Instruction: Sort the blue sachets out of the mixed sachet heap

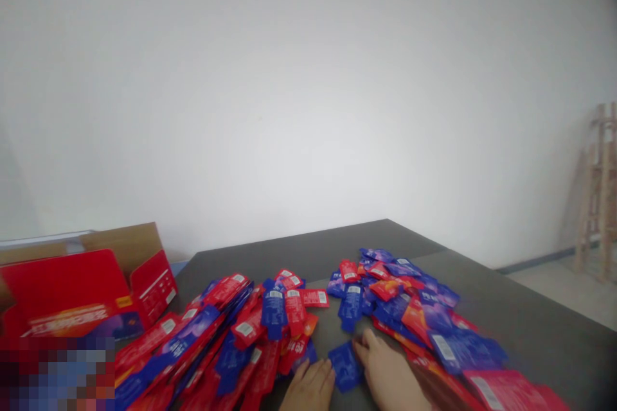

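On the dark table (308, 260), between left heap (231, 337) and right heap (409, 298) of packets, the right hand (393, 372) touches one blue packet (344, 366), left hand (311, 386) just beside (whether either grips, I cannot tell), so handling this piece seems the step, next probably needing firm pinch.

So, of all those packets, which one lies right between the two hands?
The blue packet with the left hand on one side and the right hand at its other edge; the other packets lie heaped to either side.
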Motion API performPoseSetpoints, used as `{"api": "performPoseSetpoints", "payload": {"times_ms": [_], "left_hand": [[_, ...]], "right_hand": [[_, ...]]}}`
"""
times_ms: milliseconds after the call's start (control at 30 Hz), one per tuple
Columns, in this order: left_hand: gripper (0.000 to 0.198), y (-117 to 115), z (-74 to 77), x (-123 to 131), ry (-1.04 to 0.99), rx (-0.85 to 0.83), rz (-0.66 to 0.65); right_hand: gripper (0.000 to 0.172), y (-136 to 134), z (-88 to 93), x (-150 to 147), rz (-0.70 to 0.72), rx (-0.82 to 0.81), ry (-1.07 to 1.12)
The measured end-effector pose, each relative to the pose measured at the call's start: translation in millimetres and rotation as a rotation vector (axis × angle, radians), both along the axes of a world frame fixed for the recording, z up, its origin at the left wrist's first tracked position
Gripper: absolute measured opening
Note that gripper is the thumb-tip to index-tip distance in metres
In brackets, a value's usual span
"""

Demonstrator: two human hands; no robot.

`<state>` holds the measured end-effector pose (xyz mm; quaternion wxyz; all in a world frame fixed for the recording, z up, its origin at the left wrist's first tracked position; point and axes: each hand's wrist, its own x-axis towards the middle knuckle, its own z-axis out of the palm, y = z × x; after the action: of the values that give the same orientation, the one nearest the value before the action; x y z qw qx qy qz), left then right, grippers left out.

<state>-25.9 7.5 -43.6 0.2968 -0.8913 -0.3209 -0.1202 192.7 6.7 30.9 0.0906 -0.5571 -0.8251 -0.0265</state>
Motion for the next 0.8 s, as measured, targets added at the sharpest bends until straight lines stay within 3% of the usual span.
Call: {"api": "performPoseSetpoints", "payload": {"times_ms": [133, 300, 467, 533, 633, 700, 800], "left_hand": [[0.048, 1, 0.0, 0, -0.023, 0.029, -0.013], [0.051, 0, 1.2, -3, -0.030, -0.085, 0.034], [0.052, -1, 3.5, -5, -0.048, -0.218, 0.072], [0.045, -4, 17.3, 4, -0.059, -0.334, 0.114], [0.027, -8, 54.1, 29, -0.103, -0.588, 0.281], [0.022, -6, 79.7, 50, -0.239, -0.644, 0.397], [0.028, 9, 100.8, 75, -0.319, -0.664, 0.400]], "right_hand": [[0.046, 14, 4.4, 9, -0.083, 0.020, 0.002], [0.045, 18, 10.7, -15, -0.029, -0.007, 0.000], [0.049, 1, -4.3, -15, 0.071, 0.014, 0.000], [0.056, -8, -13.7, -3, 0.114, 0.032, 0.019], [0.059, -16, -22.3, 17, 0.100, 0.017, 0.044], [0.058, -18, -23.3, 25, 0.056, -0.011, 0.073], [0.054, -15, -23.2, 27, 0.037, -0.047, 0.104]]}}
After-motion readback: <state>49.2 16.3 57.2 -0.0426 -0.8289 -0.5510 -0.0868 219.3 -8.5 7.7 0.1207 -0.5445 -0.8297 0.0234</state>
